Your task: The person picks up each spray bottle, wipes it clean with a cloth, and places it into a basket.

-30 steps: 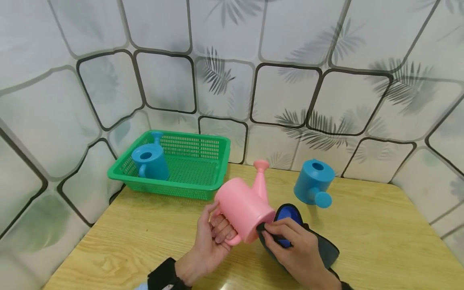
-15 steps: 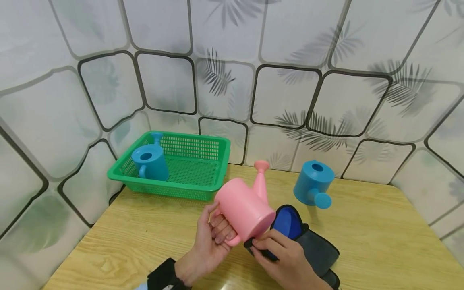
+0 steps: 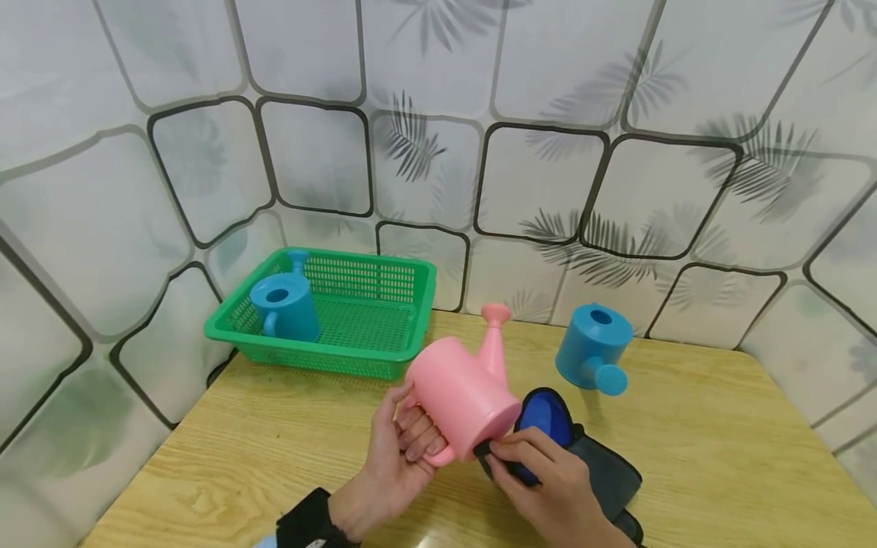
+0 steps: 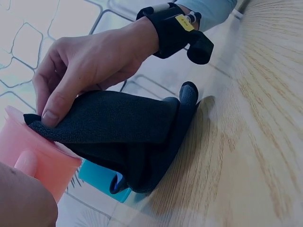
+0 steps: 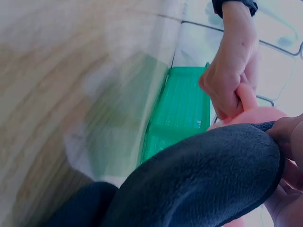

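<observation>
A pink watering can [image 3: 460, 392] is held tilted off the table, its base turned toward the right. My left hand [image 3: 404, 453] grips it by the handle, fingers curled through the loop. With thumb and fingers, my right hand [image 3: 548, 481] pinches one end of a dark grey cloth [image 3: 606, 473] that has a blue panel and black edging. That pinched end touches the lower edge of the can's base. In the left wrist view the cloth [image 4: 118, 120] hangs in folds beneath the right hand. The right wrist view shows it large in front, covering much of the can.
A green plastic basket [image 3: 370, 358] stands at the back left with a blue watering can [image 3: 294, 308] inside. Another blue watering can [image 3: 592, 346] stands on the wooden table [image 3: 726, 457] at the right. A patterned wall covering [image 3: 425, 167] rises behind.
My right hand has moved the pinched cloth end down and left along the base's edge, then slightly back up and right. The left hand and the pink watering can stay almost still.
</observation>
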`<action>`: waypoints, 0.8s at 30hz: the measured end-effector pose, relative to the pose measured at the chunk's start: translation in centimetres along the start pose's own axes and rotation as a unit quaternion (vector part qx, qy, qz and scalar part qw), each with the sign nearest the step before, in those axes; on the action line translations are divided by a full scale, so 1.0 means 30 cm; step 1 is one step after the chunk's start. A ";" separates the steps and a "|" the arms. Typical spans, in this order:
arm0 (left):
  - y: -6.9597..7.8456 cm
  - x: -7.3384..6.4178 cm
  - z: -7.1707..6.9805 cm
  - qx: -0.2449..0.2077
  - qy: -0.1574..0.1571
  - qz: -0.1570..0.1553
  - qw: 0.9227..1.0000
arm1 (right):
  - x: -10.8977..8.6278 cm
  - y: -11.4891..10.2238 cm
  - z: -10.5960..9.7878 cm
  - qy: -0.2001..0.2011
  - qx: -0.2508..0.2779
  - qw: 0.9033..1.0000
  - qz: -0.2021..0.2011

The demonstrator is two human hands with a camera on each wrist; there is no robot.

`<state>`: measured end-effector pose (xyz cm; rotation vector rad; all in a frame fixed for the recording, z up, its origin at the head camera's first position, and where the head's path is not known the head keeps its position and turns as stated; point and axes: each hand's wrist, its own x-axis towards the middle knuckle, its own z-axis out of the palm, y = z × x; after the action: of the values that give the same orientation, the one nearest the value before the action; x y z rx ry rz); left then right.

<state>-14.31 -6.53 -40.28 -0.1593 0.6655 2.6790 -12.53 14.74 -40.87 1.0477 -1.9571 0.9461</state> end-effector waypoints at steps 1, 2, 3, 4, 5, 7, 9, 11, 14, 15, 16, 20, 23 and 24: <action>0.001 0.000 0.000 -0.001 0.001 0.000 1.000 | 0.003 0.004 -0.005 0.004 -0.007 1.000 0.004; 0.001 0.000 0.000 -0.002 0.002 0.000 1.000 | 0.006 0.009 -0.009 0.008 -0.013 1.000 0.008; 0.002 -0.001 0.000 -0.004 0.003 0.001 1.000 | 0.009 0.014 -0.014 0.011 -0.017 1.000 0.011; 0.003 -0.001 0.000 -0.005 0.004 0.001 1.000 | 0.012 0.019 -0.019 0.014 -0.021 1.000 0.017; 0.004 -0.001 0.000 -0.005 0.004 0.000 1.000 | 0.015 0.025 -0.024 0.019 -0.026 0.999 0.021; 0.005 -0.002 0.000 -0.005 0.004 0.001 1.000 | 0.018 0.035 -0.034 0.024 -0.035 0.999 0.034; 0.006 -0.004 0.000 -0.003 0.003 0.000 1.000 | 0.019 0.043 -0.044 0.025 -0.038 0.998 0.053; 0.008 -0.007 -0.001 -0.002 0.003 -0.001 1.000 | 0.017 0.051 -0.051 0.025 -0.034 0.997 0.069; 0.010 -0.010 -0.003 -0.002 0.005 -0.003 1.000 | 0.013 0.063 -0.058 0.027 -0.030 0.995 0.089; 0.011 -0.011 -0.004 -0.003 0.005 -0.003 1.000 | 0.013 0.067 -0.059 0.029 -0.027 0.995 0.090; 0.012 -0.012 -0.004 -0.003 0.005 -0.003 1.000 | 0.014 0.071 -0.060 0.033 -0.027 0.995 0.089; 0.014 -0.013 -0.004 -0.003 -0.001 0.000 1.000 | 0.018 0.080 -0.066 0.038 -0.036 0.994 0.093; 0.015 -0.015 -0.005 -0.004 -0.005 0.000 1.000 | 0.020 0.079 -0.070 0.033 -0.046 0.993 0.107; 0.015 -0.016 -0.005 -0.004 -0.005 -0.001 1.000 | 0.020 0.078 -0.070 0.031 -0.050 0.992 0.111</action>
<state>-14.02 -7.12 -40.12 -0.1472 0.6521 2.6791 -14.31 17.24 -39.98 0.7466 -2.0757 0.9759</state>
